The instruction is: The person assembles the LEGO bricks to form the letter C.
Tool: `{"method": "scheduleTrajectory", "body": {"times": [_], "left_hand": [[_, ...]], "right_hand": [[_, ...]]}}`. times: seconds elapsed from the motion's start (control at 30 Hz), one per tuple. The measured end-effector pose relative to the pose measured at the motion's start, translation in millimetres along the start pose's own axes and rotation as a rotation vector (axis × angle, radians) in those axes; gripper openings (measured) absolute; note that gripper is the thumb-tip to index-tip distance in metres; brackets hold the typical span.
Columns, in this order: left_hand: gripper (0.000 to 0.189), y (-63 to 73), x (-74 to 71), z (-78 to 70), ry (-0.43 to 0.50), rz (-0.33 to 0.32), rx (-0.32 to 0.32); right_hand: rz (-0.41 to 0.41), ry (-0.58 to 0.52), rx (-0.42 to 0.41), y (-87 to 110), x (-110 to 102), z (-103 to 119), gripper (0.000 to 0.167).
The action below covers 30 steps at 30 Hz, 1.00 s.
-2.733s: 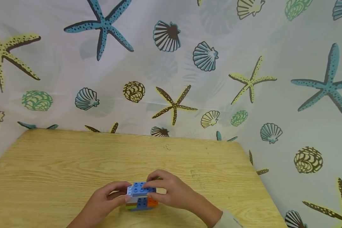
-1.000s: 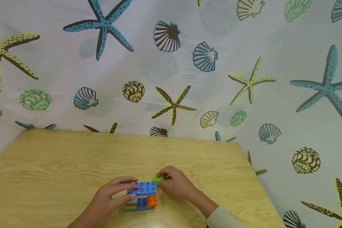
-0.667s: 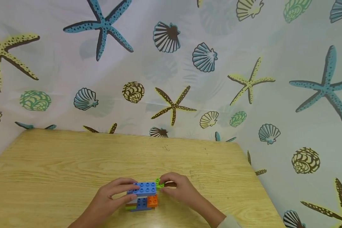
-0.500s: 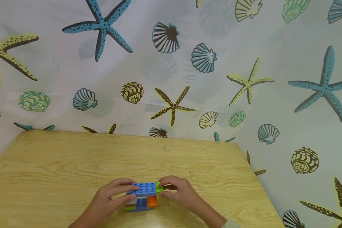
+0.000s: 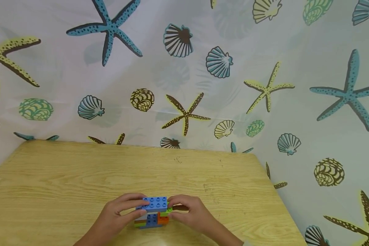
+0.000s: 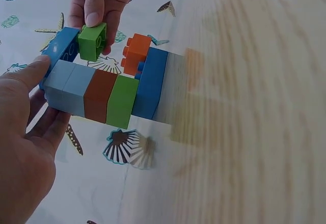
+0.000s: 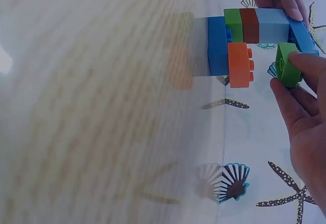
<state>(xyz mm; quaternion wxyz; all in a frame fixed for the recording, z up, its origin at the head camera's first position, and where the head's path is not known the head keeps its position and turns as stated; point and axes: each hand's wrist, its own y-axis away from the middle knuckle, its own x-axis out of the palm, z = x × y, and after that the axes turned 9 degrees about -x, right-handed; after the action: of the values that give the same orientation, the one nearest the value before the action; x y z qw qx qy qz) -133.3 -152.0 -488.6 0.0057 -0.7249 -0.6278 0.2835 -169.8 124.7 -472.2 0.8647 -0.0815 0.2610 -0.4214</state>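
A stack of toy building bricks stands on the table before me. Its top is a long blue brick [image 5: 156, 204], over a column of light blue bricks [image 6: 69, 89], a brown brick [image 6: 98, 95] and a green brick [image 6: 122, 102]. At the bottom lies another blue brick [image 6: 150, 86], with an orange brick [image 7: 238, 65] on its other end. My left hand [image 5: 117, 211] holds the upper left of the stack, fingers over the top brick, thumb at its near side. My right hand [image 5: 193, 211] pinches a small green brick [image 7: 289, 65] by the top brick's right end, apart from the orange brick.
The wood-grain table [image 5: 89, 171] extends around the stack. A white cloth [image 5: 117, 78] printed with starfish and shells hangs behind the table and along its right side.
My right hand left the top brick, took up the small green brick behind the stack, and brought it nearer and lower, over the orange brick. The left hand shifted further over the top brick.
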Motion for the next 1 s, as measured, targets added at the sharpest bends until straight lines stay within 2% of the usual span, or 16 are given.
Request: {"method": "scheduleTrajectory", "body": {"times": [0.13,0.27,0.57,0.73,1.0], "left_hand": [[0.029,-0.4,0.3,0.1,-0.024,-0.004,0.014],[0.031,-1.1,0.5,-0.4,-0.056,-0.019,0.057],[0.032,-0.2,-1.4,-1.5,-0.095,-0.016,0.089],[0.032,-1.0,-2.3,-3.0,-0.127,-0.017,0.099],[0.033,-1.8,-4.5,-5.7,-0.185,-0.016,0.122]], "right_hand": [[-0.024,0.014,-0.03,1.2,2.8,-3.8,0.014],[-0.035,0.021,-0.041,1.4,3.7,-6.9,0.013],[0.013,0.055,-0.09,-1.0,1.6,-3.7,0.014],[0.015,0.049,-0.103,-1.0,1.8,-4.3,0.016],[-0.04,-0.021,-0.096,2.1,5.4,-8.3,0.013]]}}
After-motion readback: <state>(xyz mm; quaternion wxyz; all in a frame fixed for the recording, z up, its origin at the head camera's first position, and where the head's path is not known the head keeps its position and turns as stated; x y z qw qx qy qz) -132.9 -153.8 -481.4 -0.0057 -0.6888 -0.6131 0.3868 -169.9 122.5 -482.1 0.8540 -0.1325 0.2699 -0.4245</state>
